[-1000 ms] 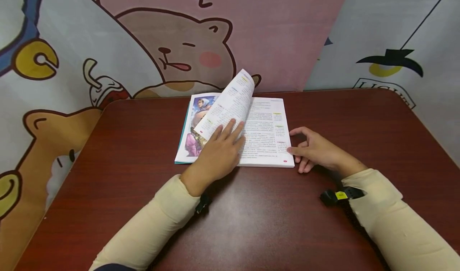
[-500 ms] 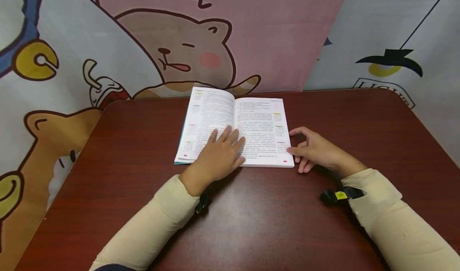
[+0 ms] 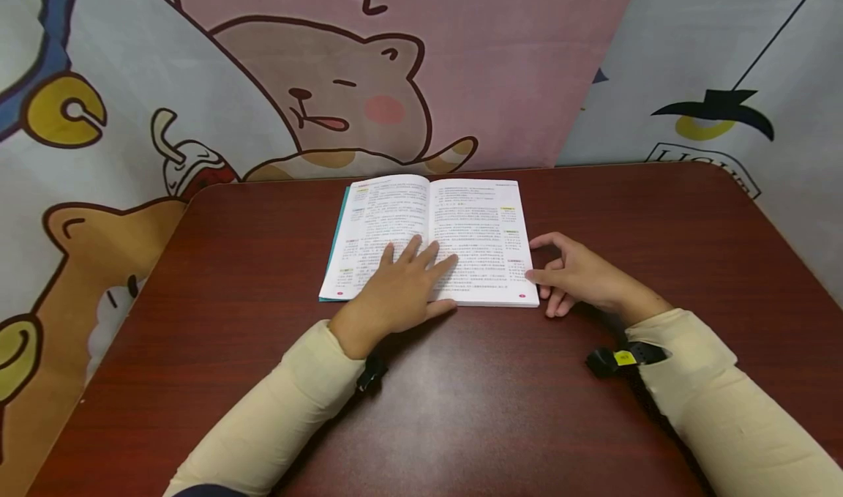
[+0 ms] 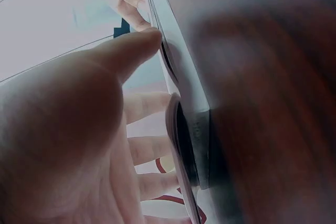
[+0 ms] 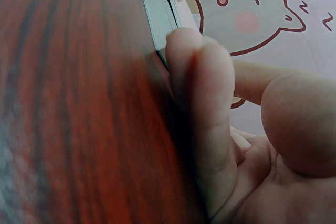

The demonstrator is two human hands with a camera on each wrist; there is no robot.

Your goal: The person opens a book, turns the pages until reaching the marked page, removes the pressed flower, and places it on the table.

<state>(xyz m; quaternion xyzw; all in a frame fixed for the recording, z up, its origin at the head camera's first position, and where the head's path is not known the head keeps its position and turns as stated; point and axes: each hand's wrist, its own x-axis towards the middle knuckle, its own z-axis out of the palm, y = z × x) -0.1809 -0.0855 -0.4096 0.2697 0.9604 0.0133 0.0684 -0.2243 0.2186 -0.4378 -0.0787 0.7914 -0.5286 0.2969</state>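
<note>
An open book (image 3: 474,226) with printed text on both pages lies on the table, a teal cover edge showing at its left. My left hand (image 3: 398,288) rests with spread fingers across the lower middle of the book, over the left page and the gutter. In the left wrist view the fingers (image 4: 147,148) reach over the page edges. At the lower right edge of the book my right hand (image 3: 573,274) holds on, thumb tip on the page margin and the other fingers curled beside the edge. In the right wrist view fingertips (image 5: 184,40) meet the book's corner.
The dark red-brown table (image 3: 487,402) reaches back to a cloth backdrop (image 3: 514,65) with cartoon animals. Each wrist wears a black camera, one seen as a wrist camera (image 3: 612,360) with a yellow label.
The lifted page has turned over to the left and now lies flat, covering the picture page. My left fingers have spread wider. The right hand has stayed in place.
</note>
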